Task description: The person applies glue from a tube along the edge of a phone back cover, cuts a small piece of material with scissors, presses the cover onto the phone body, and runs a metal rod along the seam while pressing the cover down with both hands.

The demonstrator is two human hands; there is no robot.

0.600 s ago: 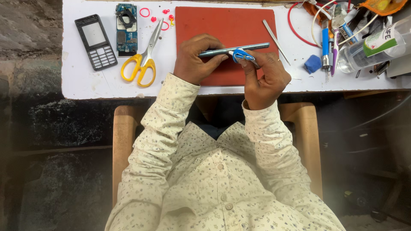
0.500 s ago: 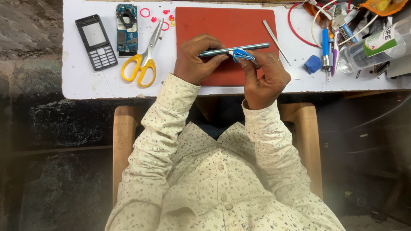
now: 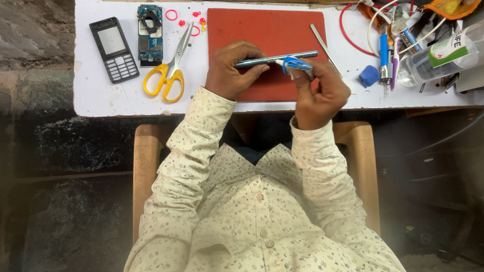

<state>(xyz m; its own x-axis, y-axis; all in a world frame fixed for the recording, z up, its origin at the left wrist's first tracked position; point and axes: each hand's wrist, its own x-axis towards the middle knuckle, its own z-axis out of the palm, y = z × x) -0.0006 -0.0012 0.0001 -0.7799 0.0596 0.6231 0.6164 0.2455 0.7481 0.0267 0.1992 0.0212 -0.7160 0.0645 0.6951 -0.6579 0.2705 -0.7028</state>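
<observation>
Hardly anything is seen to have shifted since the earlier frames. A thin dark slab-shaped device [image 3: 275, 58] is gripped edge-up by the left hand [image 3: 229, 70] above the red rectangular mat [image 3: 267, 30]. A blue-and-white wad [image 3: 295, 64] is pinched against it by the right hand [image 3: 317, 93]. A slip could be caused by the narrow edge grip. Open white surface [image 3: 101, 95] lies left of the mat, beyond yellow-handled scissors [image 3: 169, 75]; clutter crowds the right.

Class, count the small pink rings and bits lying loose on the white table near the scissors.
5 at least: one ring beside the circuit board, four smaller bits by the scissors tips; others may be hidden.
</observation>
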